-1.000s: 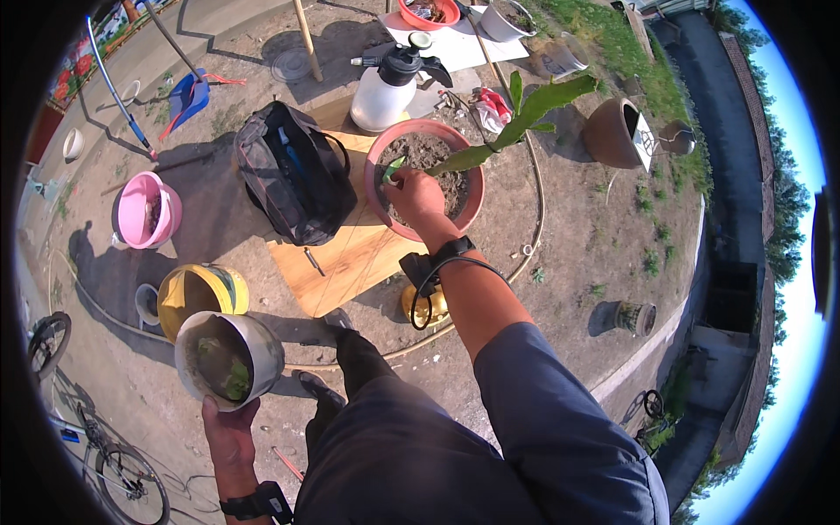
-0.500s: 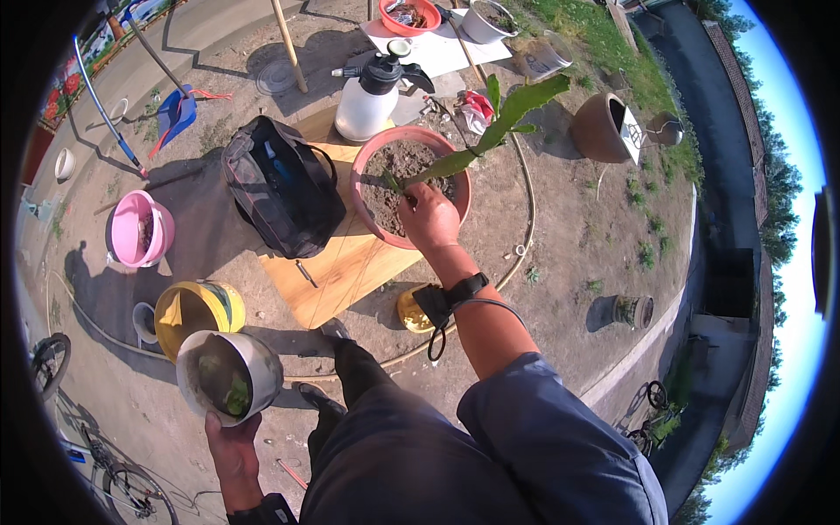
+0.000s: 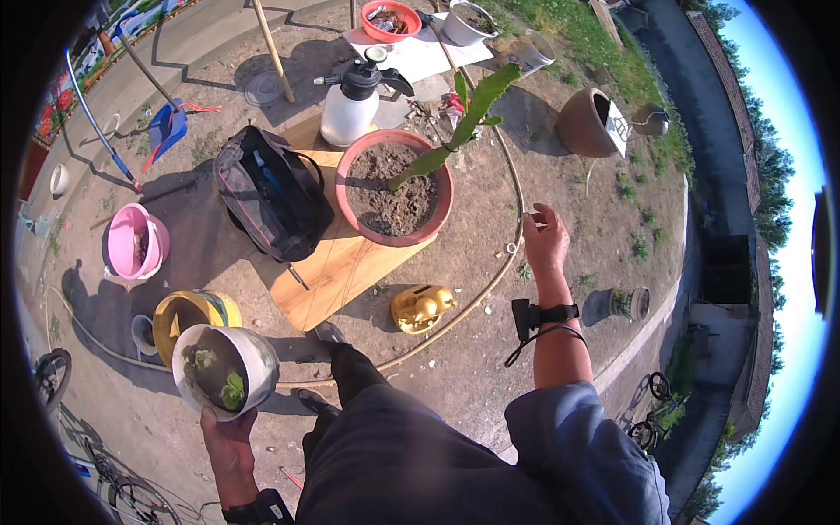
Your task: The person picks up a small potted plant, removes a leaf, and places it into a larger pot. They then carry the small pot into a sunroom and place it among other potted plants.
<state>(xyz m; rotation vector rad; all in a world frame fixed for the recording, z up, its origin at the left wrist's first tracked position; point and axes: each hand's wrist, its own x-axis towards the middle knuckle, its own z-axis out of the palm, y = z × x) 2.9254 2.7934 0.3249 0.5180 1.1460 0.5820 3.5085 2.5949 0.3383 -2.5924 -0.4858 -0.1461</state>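
On the smooth wooden board (image 3: pixel 319 284), one round reddish pot (image 3: pixel 394 239) stands, filled with crumbly brown soil (image 3: pixel 385 208), and from it a flat, notched green cactus stem (image 3: pixel 476 109) leans to the right. Your left hand (image 3: pixel 229 451) has thumb and fingers clamped on a pale, round-mouthed bucket (image 3: pixel 262 363), in which green leaves (image 3: pixel 233 391) lie. Your right hand (image 3: pixel 546 241) hangs in the air, to the right of the reddish pot, its fingers loosely bent and slightly apart.

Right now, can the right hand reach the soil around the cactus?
Probably yes: the right hand looks empty, and the cactus leans over the far right of the pot, leaving the near soil free.
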